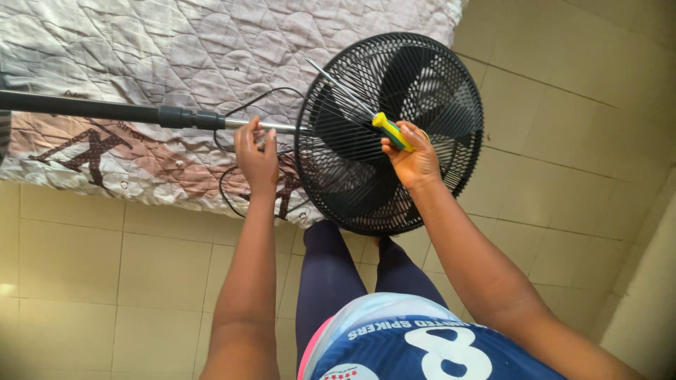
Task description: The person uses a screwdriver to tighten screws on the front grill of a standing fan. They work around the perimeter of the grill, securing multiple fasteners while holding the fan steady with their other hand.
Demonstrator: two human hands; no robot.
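Now the mattress (pixel 162 63) lies beyond both my hands, and the black fan (pixel 391 134) rests partly on it, between them. My left hand (pixel 256 156) is closed around the fan's metal pole (pixel 274 127). My right hand (pixel 415 158) grips a yellow-handled screwdriver (pixel 391 130) over the grille.
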